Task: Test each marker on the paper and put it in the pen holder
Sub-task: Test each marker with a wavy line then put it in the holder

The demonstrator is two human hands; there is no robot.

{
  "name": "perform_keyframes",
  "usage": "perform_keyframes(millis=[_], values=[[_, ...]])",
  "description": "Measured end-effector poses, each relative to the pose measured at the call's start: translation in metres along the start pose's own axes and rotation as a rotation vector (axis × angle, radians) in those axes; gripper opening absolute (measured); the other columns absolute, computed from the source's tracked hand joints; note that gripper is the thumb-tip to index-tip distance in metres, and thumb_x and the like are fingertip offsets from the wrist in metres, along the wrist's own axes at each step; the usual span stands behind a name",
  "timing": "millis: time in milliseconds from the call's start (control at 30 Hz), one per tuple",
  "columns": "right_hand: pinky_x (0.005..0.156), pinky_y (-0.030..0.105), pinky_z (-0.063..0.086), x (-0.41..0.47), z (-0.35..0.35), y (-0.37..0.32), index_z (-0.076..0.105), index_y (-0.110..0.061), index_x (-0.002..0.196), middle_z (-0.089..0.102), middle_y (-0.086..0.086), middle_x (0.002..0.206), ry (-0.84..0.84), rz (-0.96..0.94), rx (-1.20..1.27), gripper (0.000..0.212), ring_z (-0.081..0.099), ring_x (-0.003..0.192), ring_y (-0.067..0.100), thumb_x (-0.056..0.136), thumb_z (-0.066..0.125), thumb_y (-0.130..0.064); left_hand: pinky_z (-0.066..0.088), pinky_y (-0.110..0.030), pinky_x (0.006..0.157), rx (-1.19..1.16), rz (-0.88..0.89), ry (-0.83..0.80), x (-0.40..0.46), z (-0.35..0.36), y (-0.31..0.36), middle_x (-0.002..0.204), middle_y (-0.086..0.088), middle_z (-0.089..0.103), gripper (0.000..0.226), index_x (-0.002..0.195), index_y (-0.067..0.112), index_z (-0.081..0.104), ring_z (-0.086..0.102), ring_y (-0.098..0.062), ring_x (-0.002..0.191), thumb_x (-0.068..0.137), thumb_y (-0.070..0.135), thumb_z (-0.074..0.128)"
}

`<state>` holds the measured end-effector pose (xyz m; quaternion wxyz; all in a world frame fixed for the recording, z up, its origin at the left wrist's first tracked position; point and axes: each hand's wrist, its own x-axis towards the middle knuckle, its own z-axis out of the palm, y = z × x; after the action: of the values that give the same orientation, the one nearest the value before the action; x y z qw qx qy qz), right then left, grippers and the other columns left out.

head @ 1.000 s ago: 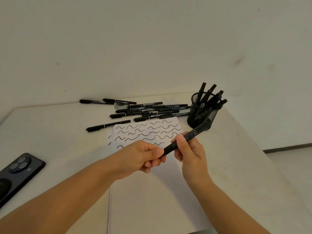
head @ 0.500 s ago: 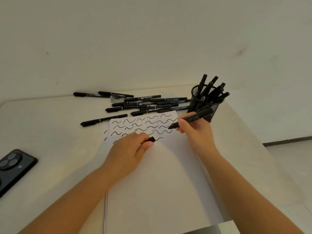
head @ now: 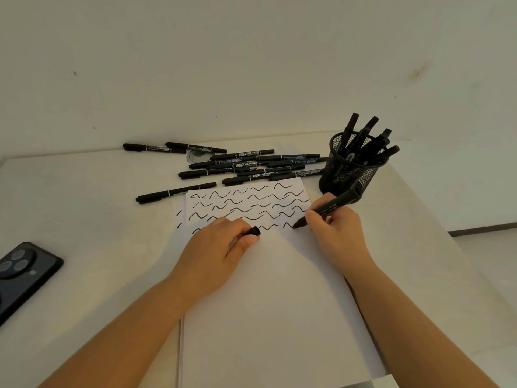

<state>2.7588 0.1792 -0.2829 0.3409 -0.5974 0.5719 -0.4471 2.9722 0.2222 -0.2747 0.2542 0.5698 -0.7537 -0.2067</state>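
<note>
Left hand rests on the paper, pinching the cap. Right hand grips the marker, tip on the sheet beside the pen holder. Risk: a released left hand lets the sheet slide, smearing ink.

A plain off-white painted wall with a few small dark marks rises behind a pale cream flat-topped table. At the right, light grey floor meets a dark baseboard strip.
</note>
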Motion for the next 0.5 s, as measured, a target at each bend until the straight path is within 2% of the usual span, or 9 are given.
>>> perform_keyframes(millis=[133, 200, 267, 367, 500], values=[[0.051, 0.007, 0.035, 0.000, -0.005, 0.001, 0.059, -0.028, 0.072, 0.055, -0.013, 0.059, 0.161, -0.061, -0.042, 0.013, 0.049, 0.056, -0.002, 0.081, 0.060, -0.018, 0.043, -0.028, 0.068, 0.009, 0.004, 0.007, 0.000, 0.001, -0.003, 0.082, 0.004, 0.061, 0.035, 0.098, 0.026, 0.061, 0.049, -0.005, 0.078, 0.088, 0.050, 0.038], [0.053, 0.008, 0.038, 0.002, -0.005, -0.003, 0.060, -0.031, 0.072, 0.058, -0.013, 0.063, 0.232, -0.052, 0.047, 0.017, 0.050, 0.057, -0.001, 0.082, 0.062, -0.018, 0.039, -0.021, 0.065, 0.027, 0.010, 0.022, -0.001, 0.001, -0.004, 0.082, 0.008, 0.060, 0.026, 0.097, 0.027, 0.060, 0.047, -0.002, 0.076, 0.089, 0.046, 0.045], [0.054, 0.008, 0.040, 0.002, -0.003, -0.009, 0.060, -0.033, 0.071, 0.059, -0.013, 0.066, 0.268, -0.015, 0.156, 0.021, 0.050, 0.056, -0.002, 0.080, 0.063, -0.015, 0.036, -0.015, 0.064, 0.028, 0.009, 0.044, -0.002, 0.000, -0.004, 0.081, 0.012, 0.059, 0.025, 0.095, 0.028, 0.061, 0.047, 0.000, 0.076, 0.087, 0.046, 0.046], [0.054, 0.008, 0.041, 0.003, -0.003, -0.022, 0.061, -0.030, 0.073, 0.060, -0.009, 0.067, 0.254, 0.042, 0.290, 0.023, 0.051, 0.055, -0.004, 0.080, 0.064, -0.009, 0.036, -0.012, 0.065, 0.010, 0.001, 0.079, -0.001, -0.003, -0.003, 0.080, 0.020, 0.057, 0.029, 0.095, 0.028, 0.062, 0.050, -0.001, 0.077, 0.082, 0.047, 0.044], [0.045, 0.017, 0.036, -0.002, 0.005, -0.035, 0.064, -0.022, 0.072, 0.054, -0.008, 0.052, 0.081, 0.170, 0.553, 0.018, 0.045, 0.047, 0.006, 0.087, 0.056, -0.015, 0.036, -0.010, 0.065, 0.001, -0.008, 0.099, -0.001, -0.004, -0.001, 0.079, 0.024, 0.055, 0.028, 0.096, 0.029, 0.063, 0.051, 0.001, 0.077, 0.081, 0.046, 0.047]])
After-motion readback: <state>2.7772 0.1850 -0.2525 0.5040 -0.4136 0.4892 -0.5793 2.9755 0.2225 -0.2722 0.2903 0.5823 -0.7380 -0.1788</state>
